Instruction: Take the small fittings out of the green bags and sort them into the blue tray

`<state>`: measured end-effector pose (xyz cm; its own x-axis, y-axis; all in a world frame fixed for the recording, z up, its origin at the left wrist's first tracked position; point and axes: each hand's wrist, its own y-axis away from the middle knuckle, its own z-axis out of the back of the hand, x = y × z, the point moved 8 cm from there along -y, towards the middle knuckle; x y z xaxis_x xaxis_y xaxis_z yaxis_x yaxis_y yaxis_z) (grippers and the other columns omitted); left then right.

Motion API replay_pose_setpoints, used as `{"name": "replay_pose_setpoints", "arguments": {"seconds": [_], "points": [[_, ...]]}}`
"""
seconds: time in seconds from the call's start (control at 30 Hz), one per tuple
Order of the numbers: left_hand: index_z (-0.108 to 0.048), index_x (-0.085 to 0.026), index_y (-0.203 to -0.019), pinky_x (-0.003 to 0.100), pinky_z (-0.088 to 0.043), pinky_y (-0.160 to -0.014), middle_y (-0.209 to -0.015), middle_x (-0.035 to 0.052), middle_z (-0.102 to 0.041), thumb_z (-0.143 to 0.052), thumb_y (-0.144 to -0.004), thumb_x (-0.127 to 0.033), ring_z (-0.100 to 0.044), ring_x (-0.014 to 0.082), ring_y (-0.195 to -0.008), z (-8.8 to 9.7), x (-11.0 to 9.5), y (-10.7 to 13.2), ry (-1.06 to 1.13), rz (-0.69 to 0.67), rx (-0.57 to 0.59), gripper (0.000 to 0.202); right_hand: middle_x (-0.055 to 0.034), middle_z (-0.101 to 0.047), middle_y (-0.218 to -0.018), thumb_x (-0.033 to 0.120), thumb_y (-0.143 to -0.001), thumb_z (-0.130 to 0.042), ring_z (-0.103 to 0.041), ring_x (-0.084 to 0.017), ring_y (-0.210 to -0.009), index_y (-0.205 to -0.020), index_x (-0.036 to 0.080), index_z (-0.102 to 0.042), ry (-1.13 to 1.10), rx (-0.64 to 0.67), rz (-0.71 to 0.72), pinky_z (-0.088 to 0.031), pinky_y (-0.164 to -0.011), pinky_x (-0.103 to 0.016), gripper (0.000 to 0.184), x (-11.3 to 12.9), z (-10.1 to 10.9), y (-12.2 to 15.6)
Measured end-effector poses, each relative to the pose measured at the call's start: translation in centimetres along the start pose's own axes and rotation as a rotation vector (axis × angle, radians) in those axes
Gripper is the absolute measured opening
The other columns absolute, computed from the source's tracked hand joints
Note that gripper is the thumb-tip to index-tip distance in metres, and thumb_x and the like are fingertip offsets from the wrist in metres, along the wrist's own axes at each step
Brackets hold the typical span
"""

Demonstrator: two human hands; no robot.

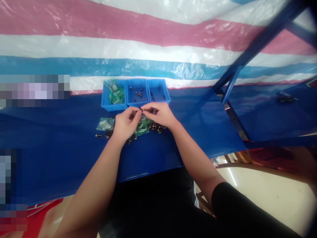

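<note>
Clearly the part (143, 110) is tiny: it sits at the centre of the frame, just below the row of bins, pinched between the two hands. The left grip (126, 120) has thumb and forefinger closed on one end, and the right grip (159, 114) closes on the other, so both are grasping it at once; its exact shape is too small to tell. It looks dark with a slight metallic glint, so I would judge it light, stiff and hard to crush, though perhaps slick and quick to roll out of loose fingers. The ends seem the best place to hold it, with fingertips only and little force, leaving the middle free. Similar care would suit the dark, brassy pieces (158, 128) heaped at the right of the hands on the table (203, 129), which look rigid and apt to scatter. The bag (143, 127) of pale parts, partly behind the left grip, seems soft and slippery by contrast, better taken by a fold of its film. Another bag (105, 124) lies left of centre. Above, the left bin (114, 107) holds bags, while the middle bin (136, 86) and right bin (156, 86) hold small dark pieces.
</note>
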<state>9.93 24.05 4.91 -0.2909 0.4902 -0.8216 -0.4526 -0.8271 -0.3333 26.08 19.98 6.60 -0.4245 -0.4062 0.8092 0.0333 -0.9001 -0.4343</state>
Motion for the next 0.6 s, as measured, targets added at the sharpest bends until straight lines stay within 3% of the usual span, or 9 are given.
{"name": "replay_pose_setpoints", "arguments": {"seconds": [0.1, 0.47, 0.6], "points": [[-0.07, -0.022, -0.116, 0.027, -0.052, -0.064, -0.073, -0.001, -0.071, -0.068, -0.097, -0.04, -0.067, 0.0142, -0.063, 0.07, 0.05, 0.05, 0.004, -0.019, -0.021, 0.027, -0.0077, -0.082, -0.108, 0.033, -0.095, -0.067, -0.076, -0.017, -0.09, -0.11, 0.018, -0.081, 0.008, 0.019, -0.009, -0.057, -0.069, -0.027, 0.026, -0.11, -0.02, 0.03], [-0.073, -0.021, -0.105, 0.027, -0.052, -0.064, -0.071, -0.0002, -0.071, -0.064, -0.099, -0.041, -0.067, 0.0143, -0.063, 0.2, -0.38, 0.01, -0.049, -0.027, -0.032, 0.023, -0.0069, -0.082, -0.106, 0.038, -0.093, -0.069, -0.076, -0.017, -0.087, -0.11, 0.019, -0.08, -0.007, 0.012, -0.038, -0.058, -0.068, -0.028, 0.027, -0.42, -0.02, 0.16], [-0.073, -0.021, -0.109, 0.027, -0.052, -0.067, -0.071, -0.0007, -0.072, -0.063, -0.1, -0.04, -0.069, 0.0144, -0.064, 0.12, -0.36, 0.01, -0.064, -0.017, -0.025, 0.023, -0.0071, -0.082, -0.107, 0.038, -0.093, -0.069, -0.077, -0.018, -0.089, -0.11, 0.019, -0.08, 0.0, 0.017, -0.039, -0.058, -0.069, -0.028, 0.027, -0.37, 0.01, 0.13]]}}
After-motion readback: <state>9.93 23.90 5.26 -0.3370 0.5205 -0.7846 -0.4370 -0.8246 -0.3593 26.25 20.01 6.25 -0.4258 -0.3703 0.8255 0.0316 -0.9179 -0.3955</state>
